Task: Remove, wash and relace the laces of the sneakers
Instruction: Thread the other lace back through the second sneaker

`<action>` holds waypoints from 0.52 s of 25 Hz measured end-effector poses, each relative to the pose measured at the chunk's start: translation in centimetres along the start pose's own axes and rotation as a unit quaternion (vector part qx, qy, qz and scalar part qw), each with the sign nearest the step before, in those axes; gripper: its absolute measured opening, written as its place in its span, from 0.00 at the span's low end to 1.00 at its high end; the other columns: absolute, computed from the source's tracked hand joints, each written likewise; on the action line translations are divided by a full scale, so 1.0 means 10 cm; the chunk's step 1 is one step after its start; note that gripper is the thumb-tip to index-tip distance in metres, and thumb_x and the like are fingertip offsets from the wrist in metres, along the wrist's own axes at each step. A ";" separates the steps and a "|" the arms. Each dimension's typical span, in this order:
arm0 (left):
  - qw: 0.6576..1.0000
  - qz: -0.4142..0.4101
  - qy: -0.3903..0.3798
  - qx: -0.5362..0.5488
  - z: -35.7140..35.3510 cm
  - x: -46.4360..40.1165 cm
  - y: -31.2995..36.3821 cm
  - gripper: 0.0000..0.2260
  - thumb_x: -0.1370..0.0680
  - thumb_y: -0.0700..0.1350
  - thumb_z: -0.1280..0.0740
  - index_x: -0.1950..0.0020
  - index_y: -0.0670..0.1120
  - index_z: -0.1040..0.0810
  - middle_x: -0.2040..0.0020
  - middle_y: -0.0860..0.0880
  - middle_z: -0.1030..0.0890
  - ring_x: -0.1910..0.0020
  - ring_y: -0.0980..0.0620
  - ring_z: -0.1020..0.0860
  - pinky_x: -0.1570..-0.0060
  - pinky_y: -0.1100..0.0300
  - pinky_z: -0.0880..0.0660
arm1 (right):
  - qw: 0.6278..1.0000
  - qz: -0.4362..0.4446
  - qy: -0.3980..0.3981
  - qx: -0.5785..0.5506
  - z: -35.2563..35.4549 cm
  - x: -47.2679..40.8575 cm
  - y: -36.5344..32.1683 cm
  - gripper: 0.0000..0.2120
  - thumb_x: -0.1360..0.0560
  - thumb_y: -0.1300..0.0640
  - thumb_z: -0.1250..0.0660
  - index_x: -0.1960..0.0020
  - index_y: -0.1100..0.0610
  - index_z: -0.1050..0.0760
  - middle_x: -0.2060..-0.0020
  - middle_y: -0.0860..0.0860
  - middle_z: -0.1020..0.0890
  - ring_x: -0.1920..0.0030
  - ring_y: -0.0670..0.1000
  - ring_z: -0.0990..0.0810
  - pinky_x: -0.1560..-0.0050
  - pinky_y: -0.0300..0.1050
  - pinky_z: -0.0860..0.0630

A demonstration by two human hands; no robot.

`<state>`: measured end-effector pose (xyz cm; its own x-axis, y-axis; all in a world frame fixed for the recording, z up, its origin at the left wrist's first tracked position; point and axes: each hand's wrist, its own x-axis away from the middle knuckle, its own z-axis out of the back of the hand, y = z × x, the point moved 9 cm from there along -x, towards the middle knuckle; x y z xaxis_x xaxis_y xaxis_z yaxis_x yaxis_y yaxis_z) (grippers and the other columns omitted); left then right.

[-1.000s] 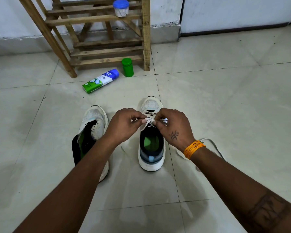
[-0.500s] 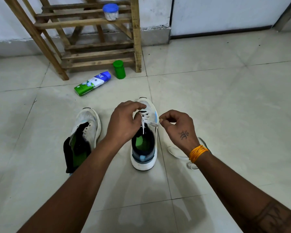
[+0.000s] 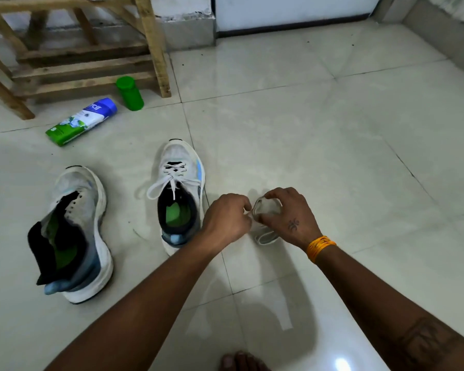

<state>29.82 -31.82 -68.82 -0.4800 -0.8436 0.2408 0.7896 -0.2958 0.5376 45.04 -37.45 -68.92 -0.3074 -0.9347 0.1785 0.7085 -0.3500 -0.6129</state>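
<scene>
Just right of the laced sneaker [image 3: 178,194], both hands are working a loose lace [image 3: 265,223] lying on the floor: the left hand [image 3: 227,219] is pinching one part and the right hand [image 3: 287,214] is gripping a loop. Left of the laced sneaker, the other sneaker [image 3: 77,231] is sitting with bare eyelets. Judging by this, one shoe is finished, and the other is still waiting to be relaced.

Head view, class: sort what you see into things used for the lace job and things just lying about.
Job: laced sneaker; unlaced sneaker; loose lace, held by left hand and right hand.
Lying about: green jar; fallen bottle; wooden rack.
</scene>
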 end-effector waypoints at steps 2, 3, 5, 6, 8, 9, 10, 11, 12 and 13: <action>1.000 0.008 -0.014 -0.016 -0.18 -0.03 -0.06 0.21 0.29 0.50 0.24 0.36 0.54 0.20 0.43 0.50 0.20 0.43 0.48 0.20 0.48 0.56 0.25 | 0.998 -0.018 -0.017 0.059 -0.07 0.06 0.20 0.42 0.38 0.34 0.22 0.28 0.46 0.30 0.41 0.51 0.28 0.45 0.52 0.29 0.46 0.51 0.24; 0.999 0.004 -0.024 -0.025 -0.25 -0.04 -0.08 0.25 0.30 0.51 0.23 0.34 0.53 0.23 0.43 0.49 0.21 0.44 0.47 0.20 0.48 0.54 0.24 | 0.996 -0.018 -0.022 0.081 -0.11 0.08 0.25 0.47 0.40 0.33 0.22 0.26 0.46 0.33 0.41 0.51 0.29 0.47 0.52 0.29 0.49 0.52 0.23; 0.998 -0.010 -0.031 -0.053 -0.34 -0.06 -0.08 0.27 0.29 0.51 0.24 0.33 0.52 0.27 0.45 0.47 0.23 0.47 0.44 0.20 0.50 0.51 0.22 | 0.995 -0.009 -0.020 0.098 -0.17 0.08 0.30 0.44 0.38 0.38 0.20 0.26 0.48 0.33 0.43 0.53 0.30 0.52 0.56 0.24 0.54 0.50 0.23; 0.998 -0.021 -0.023 -0.061 -0.35 -0.09 -0.07 0.24 0.29 0.50 0.25 0.35 0.51 0.26 0.47 0.47 0.23 0.49 0.43 0.20 0.52 0.50 0.22 | 0.996 -0.004 -0.018 0.091 -0.19 0.06 0.31 0.37 0.35 0.44 0.21 0.29 0.50 0.30 0.45 0.54 0.28 0.54 0.59 0.21 0.56 0.48 0.25; 0.997 -0.043 -0.007 -0.056 -0.36 -0.16 -0.02 0.16 0.28 0.48 0.27 0.42 0.50 0.24 0.52 0.48 0.21 0.53 0.44 0.20 0.57 0.53 0.24 | 0.999 -0.002 -0.005 0.042 -0.23 0.00 0.32 0.20 0.32 0.52 0.25 0.41 0.53 0.23 0.51 0.53 0.22 0.55 0.60 0.20 0.59 0.46 0.28; 0.998 -0.045 -0.002 -0.045 -0.36 -0.18 0.00 0.12 0.28 0.47 0.28 0.46 0.50 0.22 0.54 0.49 0.20 0.55 0.45 0.20 0.60 0.55 0.26 | 1.000 -0.007 0.000 0.008 -0.25 -0.02 0.32 0.14 0.33 0.54 0.27 0.48 0.53 0.21 0.56 0.51 0.20 0.55 0.58 0.19 0.60 0.44 0.29; 0.999 -0.038 0.005 -0.028 -0.35 -0.18 0.01 0.08 0.28 0.46 0.28 0.49 0.50 0.21 0.56 0.49 0.19 0.57 0.46 0.20 0.62 0.56 0.28 | 1.000 -0.016 0.007 -0.020 -0.26 -0.04 0.33 0.09 0.34 0.53 0.29 0.54 0.52 0.20 0.61 0.49 0.19 0.57 0.56 0.19 0.62 0.43 0.30; 1.000 -0.028 0.009 -0.006 -0.35 -0.19 0.01 0.06 0.28 0.45 0.28 0.52 0.51 0.19 0.58 0.50 0.18 0.58 0.46 0.20 0.63 0.57 0.29 | 0.999 -0.027 0.014 -0.043 -0.25 -0.05 0.34 0.05 0.34 0.54 0.28 0.59 0.52 0.20 0.65 0.47 0.18 0.59 0.54 0.19 0.63 0.42 0.30; 1.000 -0.016 0.007 0.017 -0.37 -0.19 0.00 0.05 0.29 0.44 0.28 0.54 0.51 0.18 0.59 0.51 0.17 0.58 0.47 0.20 0.63 0.58 0.29 | 0.996 -0.042 0.015 -0.074 -0.25 -0.06 0.35 0.03 0.33 0.55 0.26 0.62 0.52 0.20 0.66 0.47 0.18 0.60 0.53 0.18 0.62 0.42 0.28; 0.999 -0.005 0.003 0.045 -0.38 -0.19 -0.01 0.04 0.29 0.44 0.27 0.56 0.51 0.17 0.60 0.52 0.17 0.59 0.48 0.19 0.63 0.58 0.28 | 0.991 -0.063 0.010 -0.115 -0.26 -0.05 0.36 0.04 0.32 0.58 0.25 0.63 0.53 0.19 0.67 0.47 0.17 0.62 0.50 0.18 0.62 0.43 0.25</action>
<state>32.10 -31.88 -72.39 -0.4851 -0.8438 0.2295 0.7469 -0.2632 0.6107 46.08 -38.06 -73.21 -0.3989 -0.8822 0.2500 0.5012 -0.4381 -0.7463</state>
